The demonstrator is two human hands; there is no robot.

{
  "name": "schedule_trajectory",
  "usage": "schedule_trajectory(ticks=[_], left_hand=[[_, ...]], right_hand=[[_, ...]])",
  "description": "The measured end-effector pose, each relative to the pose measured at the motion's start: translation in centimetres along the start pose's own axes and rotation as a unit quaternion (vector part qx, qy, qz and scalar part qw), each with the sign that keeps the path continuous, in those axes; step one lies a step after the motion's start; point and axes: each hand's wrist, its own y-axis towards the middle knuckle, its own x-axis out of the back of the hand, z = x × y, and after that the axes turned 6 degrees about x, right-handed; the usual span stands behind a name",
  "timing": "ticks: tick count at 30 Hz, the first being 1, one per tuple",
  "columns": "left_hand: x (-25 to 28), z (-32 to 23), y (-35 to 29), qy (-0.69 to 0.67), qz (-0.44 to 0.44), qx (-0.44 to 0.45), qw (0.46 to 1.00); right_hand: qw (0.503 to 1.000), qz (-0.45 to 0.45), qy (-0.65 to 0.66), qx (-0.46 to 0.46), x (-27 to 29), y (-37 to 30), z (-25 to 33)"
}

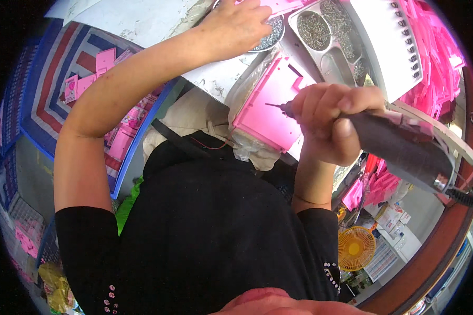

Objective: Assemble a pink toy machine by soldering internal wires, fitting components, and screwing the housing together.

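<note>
My right hand (pixel 328 118) is wrapped round a dark electric screwdriver (pixel 404 144), whose thin bit points left, above a flat pink plastic panel (pixel 268 118). The bit looks apart from the panel, which has a cutout and small holes and sits by clear plastic wrap. At the far side my left hand (pixel 234 31) has its fingers bent over the edge of a round bowl of small silvery screws (pixel 272 37). Another pink plastic part (pixel 286 6) lies at those fingertips. What is between the fingers is hidden.
A metal tray (pixel 334 67) holds small screws in its compartments. A white board (pixel 386 52) with a row of dark clips stands beside a heap of pink parts (pixel 430 68). Left, a blue-edged crate (pixel 134 168) holds more pink pieces. A yellow fan (pixel 356 248) stands lower right.
</note>
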Motion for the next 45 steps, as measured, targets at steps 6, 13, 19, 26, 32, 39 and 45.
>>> schedule_trajectory(ticks=[6, 13, 19, 26, 32, 39, 45], left_hand=[[-0.3, -0.1, 0.9, 0.041, 0.038, -0.024, 0.998], [-1.2, 1.0, 1.6, 0.024, 0.006, 0.015, 1.0], [4.0, -2.2, -2.8, -0.113, -0.039, -0.021, 0.993], [7.5, -6.9, -8.7, -0.357, 0.048, 0.033, 0.932], [7.4, -7.1, -8.8, -0.397, 0.053, 0.048, 0.915], [7.6, -6.8, -8.0, -0.346, 0.042, -0.007, 0.937], [5.0, -6.2, -8.6, -0.205, 0.096, -0.028, 0.974]], right_hand=[[0.995, 0.047, -0.076, 0.042, 0.4, -0.2, 0.7], [0.997, -0.018, -0.052, 0.061, 0.4, -0.1, 0.4], [0.996, -0.046, -0.051, 0.054, -0.9, -1.7, 1.5], [0.999, -0.017, -0.018, 0.021, -3.1, -3.1, 2.1], [1.0, -0.002, -0.004, 0.02, -2.6, -3.0, 1.3], [1.0, -0.003, 0.001, -0.005, -2.2, -4.3, 0.5], [0.989, -0.001, -0.142, -0.031, -2.6, -5.6, -1.3]])
